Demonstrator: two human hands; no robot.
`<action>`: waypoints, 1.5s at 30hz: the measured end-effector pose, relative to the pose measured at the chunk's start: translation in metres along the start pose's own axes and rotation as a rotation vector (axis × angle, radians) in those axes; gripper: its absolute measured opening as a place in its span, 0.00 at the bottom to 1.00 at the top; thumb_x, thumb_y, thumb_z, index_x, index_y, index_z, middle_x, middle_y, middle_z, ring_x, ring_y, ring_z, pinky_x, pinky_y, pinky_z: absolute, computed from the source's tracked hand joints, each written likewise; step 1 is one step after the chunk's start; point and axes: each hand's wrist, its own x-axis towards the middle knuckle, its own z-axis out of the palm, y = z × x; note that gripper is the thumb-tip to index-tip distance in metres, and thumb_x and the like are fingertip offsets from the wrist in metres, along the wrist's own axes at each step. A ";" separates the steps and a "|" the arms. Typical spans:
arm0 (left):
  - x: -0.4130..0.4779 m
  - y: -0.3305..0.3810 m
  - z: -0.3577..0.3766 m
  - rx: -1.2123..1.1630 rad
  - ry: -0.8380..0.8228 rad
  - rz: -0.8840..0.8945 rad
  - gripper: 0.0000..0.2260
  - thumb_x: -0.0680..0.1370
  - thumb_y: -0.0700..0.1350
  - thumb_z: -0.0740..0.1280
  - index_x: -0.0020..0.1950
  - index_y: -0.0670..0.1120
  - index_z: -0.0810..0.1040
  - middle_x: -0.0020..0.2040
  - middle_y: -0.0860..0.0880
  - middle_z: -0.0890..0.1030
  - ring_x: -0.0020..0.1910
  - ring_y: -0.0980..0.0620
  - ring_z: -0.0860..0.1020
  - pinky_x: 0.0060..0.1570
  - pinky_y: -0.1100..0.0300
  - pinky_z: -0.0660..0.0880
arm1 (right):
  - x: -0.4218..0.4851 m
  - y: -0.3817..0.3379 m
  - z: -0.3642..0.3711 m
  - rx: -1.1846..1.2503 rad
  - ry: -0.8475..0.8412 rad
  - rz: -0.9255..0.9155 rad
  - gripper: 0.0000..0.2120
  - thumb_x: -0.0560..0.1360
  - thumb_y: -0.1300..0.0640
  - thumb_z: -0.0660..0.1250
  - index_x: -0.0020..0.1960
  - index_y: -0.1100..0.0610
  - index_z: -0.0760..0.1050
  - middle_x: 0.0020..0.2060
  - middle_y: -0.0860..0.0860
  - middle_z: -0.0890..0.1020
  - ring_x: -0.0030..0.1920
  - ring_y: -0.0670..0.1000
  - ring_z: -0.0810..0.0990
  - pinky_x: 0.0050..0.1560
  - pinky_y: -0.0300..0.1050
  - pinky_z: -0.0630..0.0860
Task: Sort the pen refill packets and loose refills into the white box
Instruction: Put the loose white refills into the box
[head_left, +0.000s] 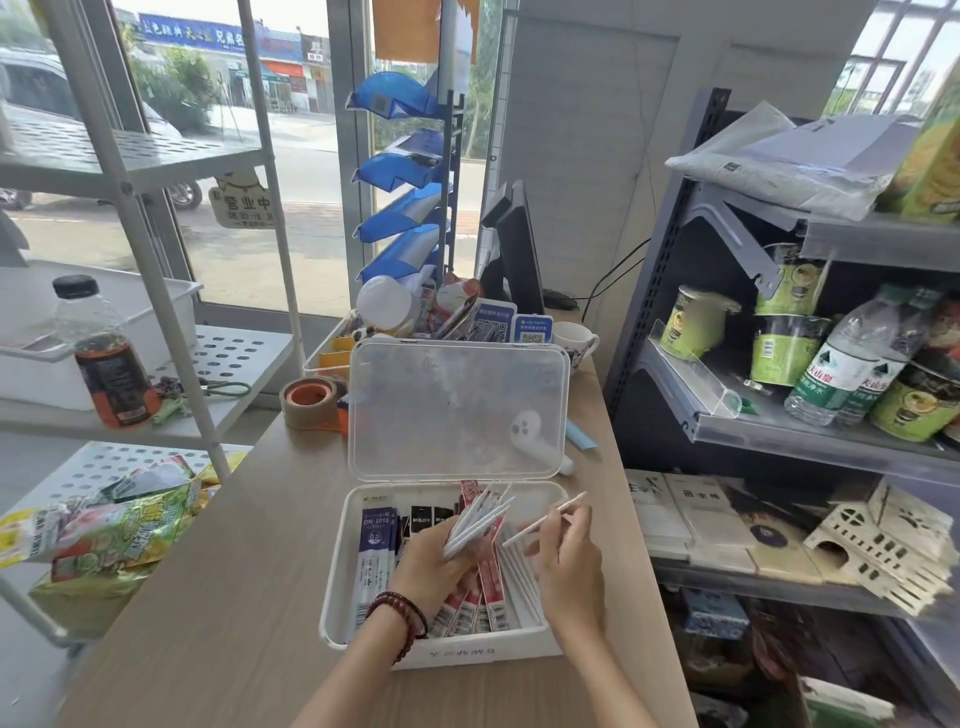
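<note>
At lower centre of the frame, your left hand (434, 558) grips a fanned bundle of refills (480, 519) over the open white box (332, 597). Just to its right, your right hand (569, 566) pinches a single refill (550, 517) between fingertips, its tip pointing to the upper right. Inside the box, blue packets (375, 551) lie along the left and red packets (488, 587) in the middle. The clear lid (457, 405) stands upright behind. The box sits on a table (234, 571).
</note>
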 end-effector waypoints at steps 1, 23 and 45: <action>0.000 0.000 0.000 -0.020 0.012 -0.006 0.09 0.77 0.50 0.66 0.44 0.45 0.77 0.27 0.52 0.77 0.23 0.57 0.73 0.24 0.64 0.71 | 0.000 0.001 0.002 -0.055 -0.034 -0.012 0.09 0.83 0.49 0.50 0.51 0.51 0.66 0.36 0.46 0.83 0.34 0.44 0.81 0.32 0.47 0.77; -0.001 0.012 -0.005 -0.188 0.044 -0.039 0.11 0.78 0.46 0.63 0.51 0.38 0.77 0.38 0.49 0.83 0.29 0.56 0.81 0.33 0.60 0.78 | 0.010 0.023 0.018 -0.580 -0.302 0.063 0.14 0.77 0.62 0.63 0.55 0.48 0.80 0.48 0.49 0.84 0.45 0.52 0.84 0.41 0.47 0.81; 0.006 0.001 -0.010 -0.139 0.194 -0.049 0.12 0.78 0.51 0.63 0.52 0.44 0.79 0.45 0.52 0.85 0.48 0.57 0.81 0.52 0.57 0.74 | -0.001 -0.009 -0.004 -0.231 -0.349 -0.193 0.27 0.66 0.24 0.56 0.47 0.42 0.79 0.40 0.38 0.84 0.40 0.36 0.80 0.40 0.34 0.76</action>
